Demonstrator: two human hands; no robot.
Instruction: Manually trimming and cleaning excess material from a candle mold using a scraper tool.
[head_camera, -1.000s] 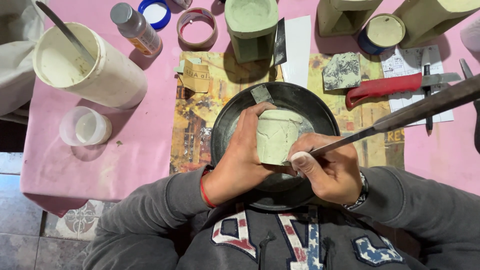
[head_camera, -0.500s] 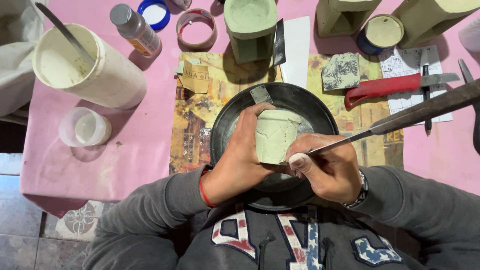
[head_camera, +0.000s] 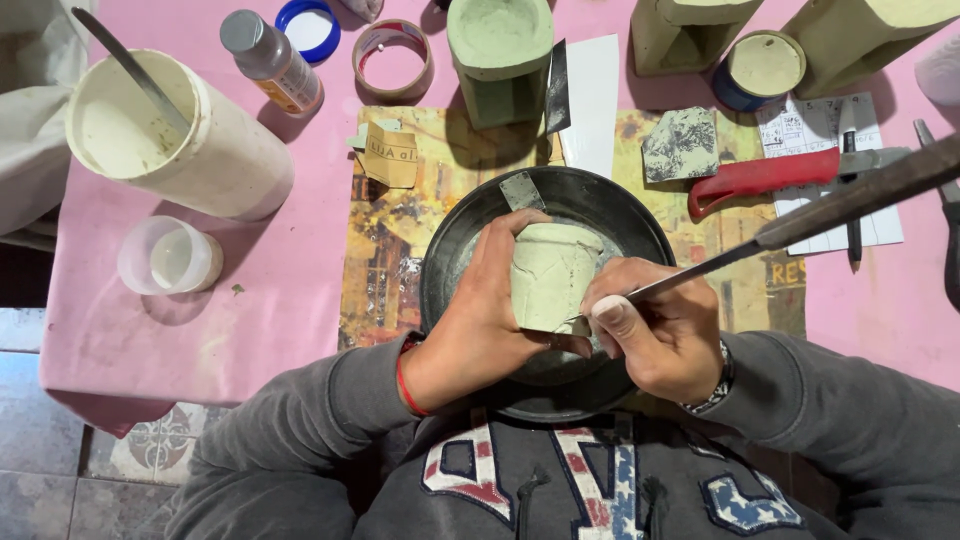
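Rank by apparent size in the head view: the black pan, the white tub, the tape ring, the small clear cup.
1. black pan
2. white tub
3. small clear cup and tape ring: look alike, not ranked.

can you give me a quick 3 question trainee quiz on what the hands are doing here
1. True or false: the left hand holds the pale green clay cup over the black pan.
2. Which does the right hand hold? A) the red-handled knife B) a long thin tool C) the small bottle
3. Fill in: the white tub at the far left has a ____ resting in it.

Key: 1 true; 2 B; 3 metal stick
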